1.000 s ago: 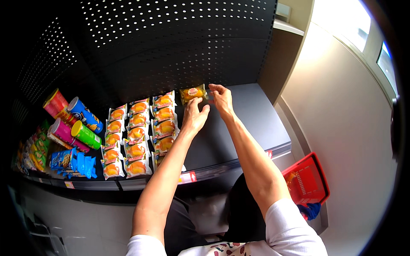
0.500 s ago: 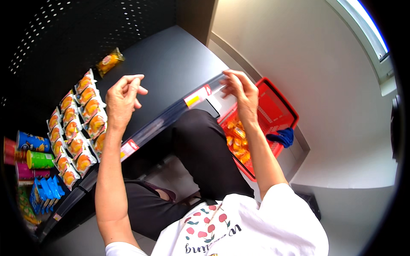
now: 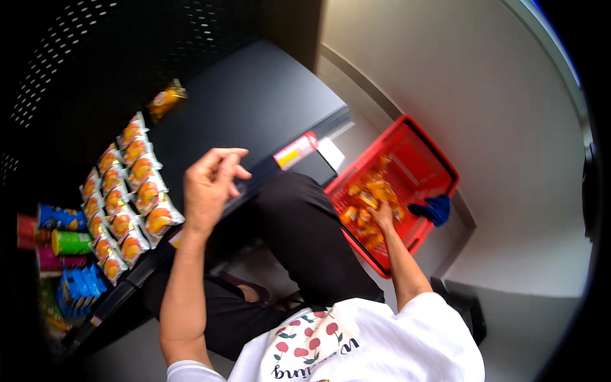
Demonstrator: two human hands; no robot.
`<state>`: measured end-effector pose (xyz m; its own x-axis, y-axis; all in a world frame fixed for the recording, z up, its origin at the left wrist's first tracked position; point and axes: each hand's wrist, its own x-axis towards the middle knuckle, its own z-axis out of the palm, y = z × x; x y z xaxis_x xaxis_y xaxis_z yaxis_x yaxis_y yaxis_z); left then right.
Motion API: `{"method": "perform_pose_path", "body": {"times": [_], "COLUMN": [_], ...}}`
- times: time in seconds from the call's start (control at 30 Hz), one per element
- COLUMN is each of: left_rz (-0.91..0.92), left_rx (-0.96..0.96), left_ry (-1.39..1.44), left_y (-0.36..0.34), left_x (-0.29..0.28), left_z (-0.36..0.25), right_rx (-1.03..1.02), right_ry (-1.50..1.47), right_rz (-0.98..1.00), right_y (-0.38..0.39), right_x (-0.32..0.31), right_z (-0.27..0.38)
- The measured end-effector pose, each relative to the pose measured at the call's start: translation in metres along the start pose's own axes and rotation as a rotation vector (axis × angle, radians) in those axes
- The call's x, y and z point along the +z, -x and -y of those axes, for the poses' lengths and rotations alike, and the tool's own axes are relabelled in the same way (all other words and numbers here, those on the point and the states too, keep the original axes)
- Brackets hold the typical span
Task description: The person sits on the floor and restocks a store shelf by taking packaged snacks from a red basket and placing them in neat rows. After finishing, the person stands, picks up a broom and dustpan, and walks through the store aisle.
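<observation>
Crouching beside a dark shelf [image 3: 254, 108], you have a red basket [image 3: 433, 165] on the floor at your right, its bottom covered with orange snack packets [image 3: 366, 204]; a blue cloth-like item [image 3: 433, 209] hangs over its near rim. On the shelf, matching orange packets stand in neat rows [image 3: 127, 191], with one loose packet [image 3: 164, 100] lying apart toward the back. Further left, tall snack tubes [image 3: 63, 242] and blue packs [image 3: 79, 286] fill the neighbouring section. Your right hand [image 3: 382, 215] reaches down into the basket and rests among the packets; whether its fingers have closed on one cannot be told, since the pile hides them. Your left hand [image 3: 210, 184] hovers above the shelf's front edge, holding nothing, its fingers loosely curled and partly spread, just beside the packet rows.
</observation>
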<state>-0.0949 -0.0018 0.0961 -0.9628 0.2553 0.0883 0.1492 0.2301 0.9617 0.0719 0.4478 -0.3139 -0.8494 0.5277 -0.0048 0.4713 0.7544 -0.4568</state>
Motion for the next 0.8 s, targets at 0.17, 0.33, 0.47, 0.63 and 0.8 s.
{"method": "perform_pose_path", "body": {"times": [0.17, 0.33, 0.47, 0.63, 0.8], "left_rz": [0.046, 0.041, 0.102, 0.089, 0.123], "left_rx": [-0.007, -0.054, 0.009, 0.012, -0.015], "left_ry": [0.028, 0.010, 0.064, 0.135, 0.197], "left_y": [-0.003, 0.007, -0.002, 0.008, 0.010], "left_x": [0.002, -0.006, 0.005, -0.004, -0.005], "left_z": [0.006, 0.012, 0.006, 0.006, -0.003], "right_rx": [0.416, 0.590, 0.673, 0.446, -0.041], "right_ry": [-0.201, -0.431, -1.041, -1.277, -1.338], "right_rz": [-0.091, 0.028, 0.096, 0.091, 0.041], "right_y": [-0.009, 0.003, 0.014, 0.035, 0.025], "right_x": [0.015, -0.004, -0.036, -0.147, -0.235], "right_z": [0.015, 0.047, 0.008, 0.131, 0.271]}}
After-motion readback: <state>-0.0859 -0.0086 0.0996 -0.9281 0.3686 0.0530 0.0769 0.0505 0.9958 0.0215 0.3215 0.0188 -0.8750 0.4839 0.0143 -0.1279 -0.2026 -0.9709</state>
